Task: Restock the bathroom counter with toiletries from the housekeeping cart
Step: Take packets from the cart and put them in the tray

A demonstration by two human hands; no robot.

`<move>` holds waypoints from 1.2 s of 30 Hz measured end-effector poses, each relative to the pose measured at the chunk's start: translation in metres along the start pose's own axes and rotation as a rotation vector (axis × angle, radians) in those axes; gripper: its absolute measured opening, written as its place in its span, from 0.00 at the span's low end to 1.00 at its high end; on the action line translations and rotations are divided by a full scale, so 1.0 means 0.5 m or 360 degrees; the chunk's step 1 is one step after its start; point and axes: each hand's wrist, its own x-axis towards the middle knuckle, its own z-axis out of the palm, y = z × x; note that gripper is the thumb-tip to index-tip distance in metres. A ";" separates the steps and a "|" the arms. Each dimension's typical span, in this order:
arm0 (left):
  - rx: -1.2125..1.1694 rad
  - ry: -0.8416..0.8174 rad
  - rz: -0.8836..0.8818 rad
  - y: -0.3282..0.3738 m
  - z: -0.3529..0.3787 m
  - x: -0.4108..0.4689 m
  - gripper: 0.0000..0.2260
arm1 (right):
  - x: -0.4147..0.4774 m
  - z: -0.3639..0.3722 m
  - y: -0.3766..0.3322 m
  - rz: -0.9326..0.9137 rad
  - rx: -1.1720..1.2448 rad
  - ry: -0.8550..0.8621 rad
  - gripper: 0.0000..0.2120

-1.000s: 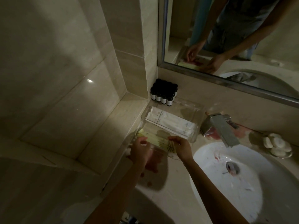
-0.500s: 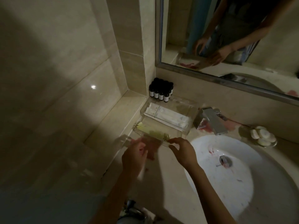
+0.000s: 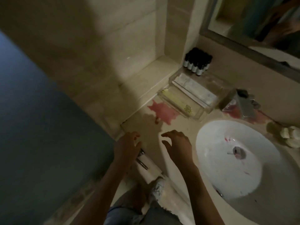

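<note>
Left hand (image 3: 126,146), right hand (image 3: 177,146) loose; perhaps eight bottles (image 3: 197,62).

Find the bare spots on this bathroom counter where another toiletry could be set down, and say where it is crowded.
Free: the tiled ledge between the wall and the clear tray, up to the dark bottles; the counter strip between the pink spill and the basin. Crowded: the gap between tray and faucet.

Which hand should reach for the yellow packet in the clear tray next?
Probably the right hand: open and empty, it hovers nearer the yellow packet in the clear tray. The left hand, also empty, hangs farther off at the counter edge.
</note>
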 end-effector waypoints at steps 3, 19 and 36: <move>-0.0138 0.0105 -0.0275 -0.057 -0.021 -0.038 0.12 | -0.001 0.020 -0.070 -0.0252 -0.0011 -0.0068 0.11; -0.0162 0.0909 -0.1104 -0.375 -0.243 -0.629 0.14 | -0.322 0.234 -0.542 -0.1433 -0.0109 -0.0750 0.12; -0.0342 0.1640 -0.2723 -0.525 -0.151 -1.445 0.14 | -1.117 0.456 -0.870 -0.2903 -0.0247 -0.1587 0.12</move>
